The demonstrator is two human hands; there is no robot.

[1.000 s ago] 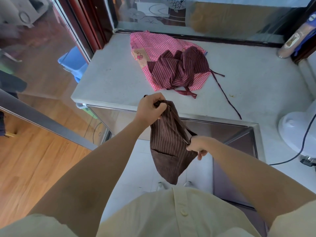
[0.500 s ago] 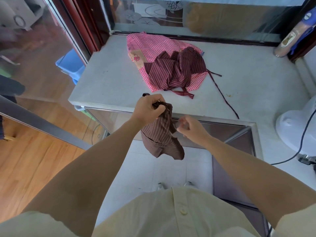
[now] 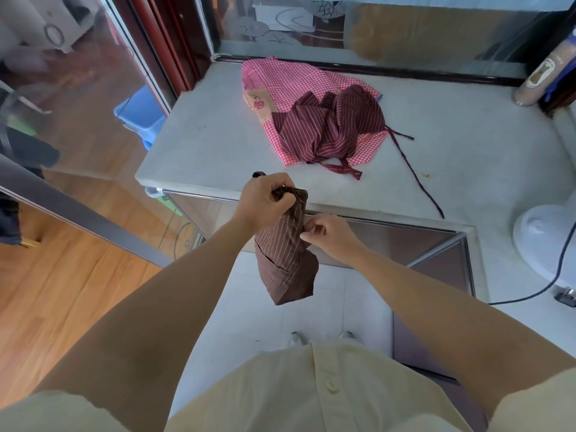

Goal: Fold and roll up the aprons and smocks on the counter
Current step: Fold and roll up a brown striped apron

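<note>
Grey counter bears heaped aprons; left fingers grip, right fingers pinch brown apron.

1. Light: bright, even daylight; the pale counter at centre is the lightest area, not blown out.
2. Shadows: soft and faint, a weak one beneath the maroon striped apron, upper centre.
3. Glare: hazy reflections wash the glass panel, upper left.
4. Focus: crisp pinstripes on the brown striped apron in my left hand and right hand; fan base, right edge, smeared.
5. Distortion: wide-angle bowing; my forearms swell toward the lower corners.
</note>
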